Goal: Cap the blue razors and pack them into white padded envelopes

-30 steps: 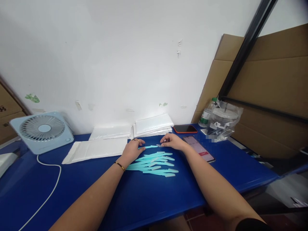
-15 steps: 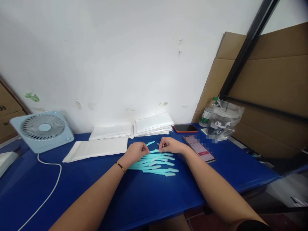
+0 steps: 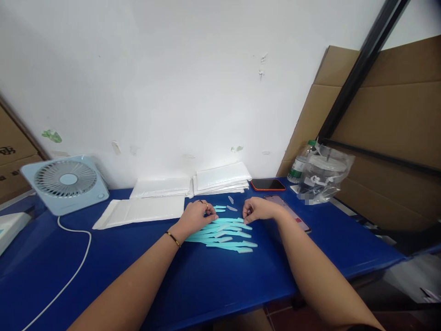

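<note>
Several turquoise eyebrow razors (image 3: 227, 228) lie in a loose, overlapping row on the blue table, their blade ends pointing right. My left hand (image 3: 197, 217) is closed, fingertips at the handle end of the uppermost razor in the row. At that razor's blade end, the thumb and fingers of my right hand (image 3: 257, 210) pinch the tip. Just beyond the hands lie two small clear blade caps (image 3: 232, 208). A couple more turquoise razors (image 3: 220, 208) rest behind my left fingers, partly hidden by them.
White padded envelopes (image 3: 220, 178) are stacked along the wall, with another envelope (image 3: 141, 211) in front. A blue fan (image 3: 69, 181) with a white cable stands left. At right are two phones (image 3: 268, 185), a bottle (image 3: 299, 165) and a bagged cup (image 3: 322, 174).
A second clear cap now lies behind the row, and another razor rests behind my left fingers. My right hand has moved right and towards me, to the uppermost razor's tip.
</note>
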`<act>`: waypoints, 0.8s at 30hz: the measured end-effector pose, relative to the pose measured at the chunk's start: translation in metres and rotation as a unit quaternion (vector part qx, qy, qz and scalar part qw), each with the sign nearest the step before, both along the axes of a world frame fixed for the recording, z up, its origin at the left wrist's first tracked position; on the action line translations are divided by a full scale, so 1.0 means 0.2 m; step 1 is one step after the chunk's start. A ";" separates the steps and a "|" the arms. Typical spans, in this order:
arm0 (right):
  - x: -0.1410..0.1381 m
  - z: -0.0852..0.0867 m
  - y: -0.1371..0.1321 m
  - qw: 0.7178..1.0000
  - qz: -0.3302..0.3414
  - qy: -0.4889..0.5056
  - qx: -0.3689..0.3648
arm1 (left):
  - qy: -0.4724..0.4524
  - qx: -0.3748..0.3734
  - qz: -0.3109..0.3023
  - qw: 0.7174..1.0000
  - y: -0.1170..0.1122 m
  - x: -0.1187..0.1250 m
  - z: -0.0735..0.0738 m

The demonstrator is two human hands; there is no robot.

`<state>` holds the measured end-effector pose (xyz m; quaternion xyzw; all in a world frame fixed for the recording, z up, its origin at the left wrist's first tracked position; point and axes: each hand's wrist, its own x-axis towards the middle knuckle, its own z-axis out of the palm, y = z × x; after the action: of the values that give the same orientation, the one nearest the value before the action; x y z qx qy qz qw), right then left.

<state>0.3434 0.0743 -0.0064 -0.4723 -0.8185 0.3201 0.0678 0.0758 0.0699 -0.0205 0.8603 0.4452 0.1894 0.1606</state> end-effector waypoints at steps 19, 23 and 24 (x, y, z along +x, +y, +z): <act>-0.04 -0.15 0.12 0.979 -0.093 0.091 0.160 | 0.029 0.058 0.073 0.995 0.05 -0.13 -0.02; -0.07 -0.17 0.14 0.986 -0.037 0.119 0.107 | 0.034 0.040 0.012 0.999 0.03 -0.10 -0.04; -0.06 -0.18 0.14 0.988 -0.026 0.129 0.086 | 0.035 0.034 0.003 0.999 0.03 -0.10 -0.04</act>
<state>0.3306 0.1032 -0.0421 -0.4408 -0.8146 0.3050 0.2216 0.0563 0.0761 -0.0287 0.8700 0.4463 0.1748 0.1151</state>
